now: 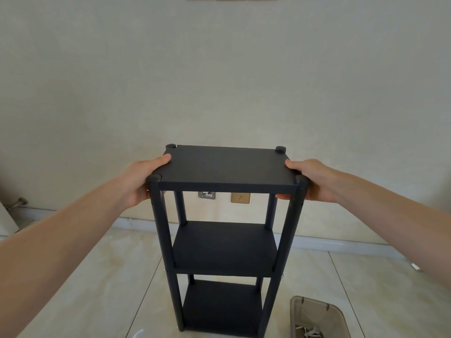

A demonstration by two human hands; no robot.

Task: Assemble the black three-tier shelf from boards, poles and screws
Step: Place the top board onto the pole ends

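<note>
Shelf first: the black three-tier unit stands upright on the pale tiled floor in front of me, close to a cream wall, all three boards joined by four round poles. At the far left a grey pipe fitting pokes out low on the wall. My left hand grips the left short edge of the top board, thumb lying flat on the board's surface and fingers curled underneath beside the near-left pole. Behind the shelf, seen between the poles under the top board, a silver wall plate and a gold socket sit side by side. My right hand mirrors the left, clasping the right short edge with thumb on top and fingers wrapped below, touching the near-right pole. Lower right, a brownish tray rests on the floor just beside the shelf's base, holding some small metal screws. Farther right a small white scrap lies on the tiles.
</note>
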